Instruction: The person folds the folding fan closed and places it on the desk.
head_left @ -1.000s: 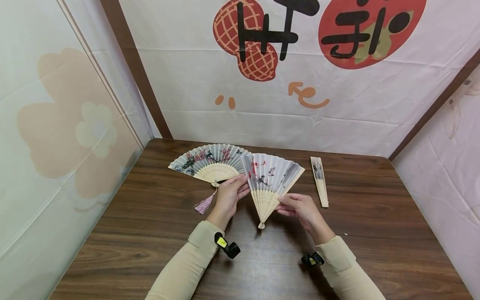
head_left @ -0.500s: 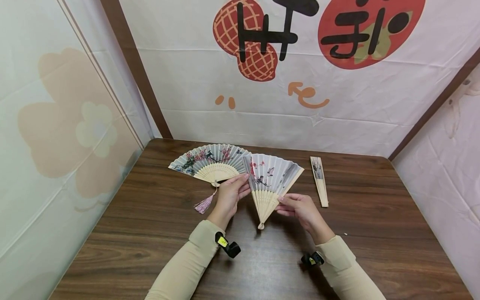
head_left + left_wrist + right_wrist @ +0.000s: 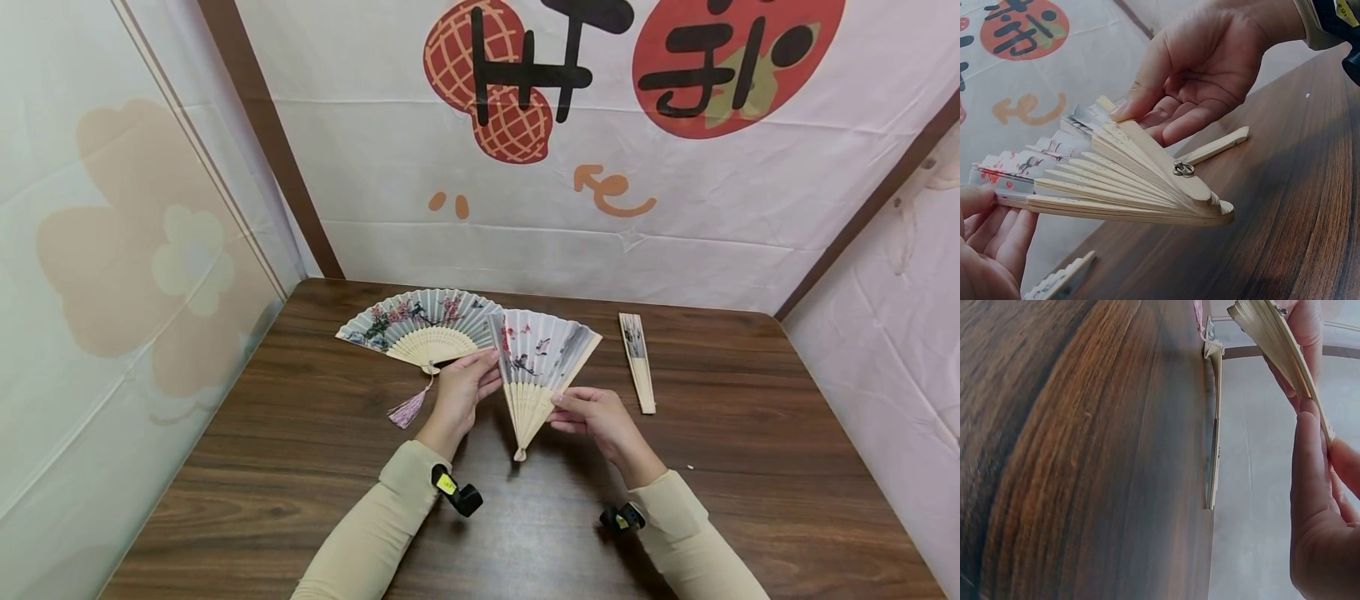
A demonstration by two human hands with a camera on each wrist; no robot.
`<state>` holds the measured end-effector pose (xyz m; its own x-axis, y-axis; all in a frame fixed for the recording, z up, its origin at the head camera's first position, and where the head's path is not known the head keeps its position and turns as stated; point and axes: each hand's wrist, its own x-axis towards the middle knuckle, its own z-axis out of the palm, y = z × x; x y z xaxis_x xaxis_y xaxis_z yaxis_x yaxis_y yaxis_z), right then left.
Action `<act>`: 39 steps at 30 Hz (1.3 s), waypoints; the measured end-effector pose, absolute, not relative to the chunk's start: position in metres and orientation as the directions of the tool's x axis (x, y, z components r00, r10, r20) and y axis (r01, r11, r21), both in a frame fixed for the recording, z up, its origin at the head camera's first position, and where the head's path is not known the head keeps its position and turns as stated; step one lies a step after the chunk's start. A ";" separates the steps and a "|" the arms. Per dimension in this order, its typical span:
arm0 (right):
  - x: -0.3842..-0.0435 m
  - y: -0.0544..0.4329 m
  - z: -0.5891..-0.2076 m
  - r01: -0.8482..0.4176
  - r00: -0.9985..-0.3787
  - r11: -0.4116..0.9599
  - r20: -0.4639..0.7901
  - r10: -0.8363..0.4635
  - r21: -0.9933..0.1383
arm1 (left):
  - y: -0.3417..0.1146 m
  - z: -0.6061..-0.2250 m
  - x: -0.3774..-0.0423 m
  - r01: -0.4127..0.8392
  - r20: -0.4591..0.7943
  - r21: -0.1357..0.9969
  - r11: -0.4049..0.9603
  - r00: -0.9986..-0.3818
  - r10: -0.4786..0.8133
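Note:
Between the two hands is a partly spread folding fan [image 3: 542,354], pale with red blossoms, a bird and grey shading, its ribs of light wood. The left hand [image 3: 463,390] pinches its left edge between thumb and fingers; the right hand [image 3: 596,417] pinches the right outer rib. In the left wrist view, the fan's ribs [image 3: 1116,181] meet at a metal-ringed pivot [image 3: 1183,169], raised above the table. Behind the left hand, a second fan [image 3: 420,321], fully spread with pink blossoms, lies on the table, its purple tassel [image 3: 407,409] hanging toward the front.
A third fan [image 3: 637,362], folded, lies right of the hands on the brown wooden table [image 3: 750,400]. A printed cloth wall [image 3: 375,167] rises at the table's back edge, with other cloth walls at both sides. A tiny white speck [image 3: 690,467] lies near the right sleeve.
The held fan has narrowed slightly: its right edge and the right hand have shifted a little to the left. The other two fans lie where they were.

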<state>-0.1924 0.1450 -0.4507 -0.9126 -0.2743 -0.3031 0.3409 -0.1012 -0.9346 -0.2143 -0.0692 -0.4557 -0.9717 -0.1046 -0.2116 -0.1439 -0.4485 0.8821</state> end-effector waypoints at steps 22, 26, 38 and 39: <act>-0.195 0.141 -0.450 0.304 -0.921 -0.044 -0.281 -0.271 -0.952 | -0.066 -0.462 -0.217 -0.151 -0.227 0.876 -0.459 -0.967 -0.115; -0.195 0.141 -0.450 0.305 -0.921 -0.044 -0.282 -0.270 -0.952 | -0.066 -0.462 -0.217 -0.149 -0.224 0.876 -0.460 -0.968 -0.113; -0.195 0.141 -0.452 0.310 -0.917 -0.034 -0.289 -0.273 -0.950 | -0.064 -0.463 -0.218 -0.153 -0.229 0.872 -0.465 -0.967 -0.111; -0.196 0.141 -0.452 0.310 -0.917 -0.032 -0.290 -0.272 -0.950 | -0.064 -0.463 -0.218 -0.156 -0.232 0.871 -0.465 -0.967 -0.110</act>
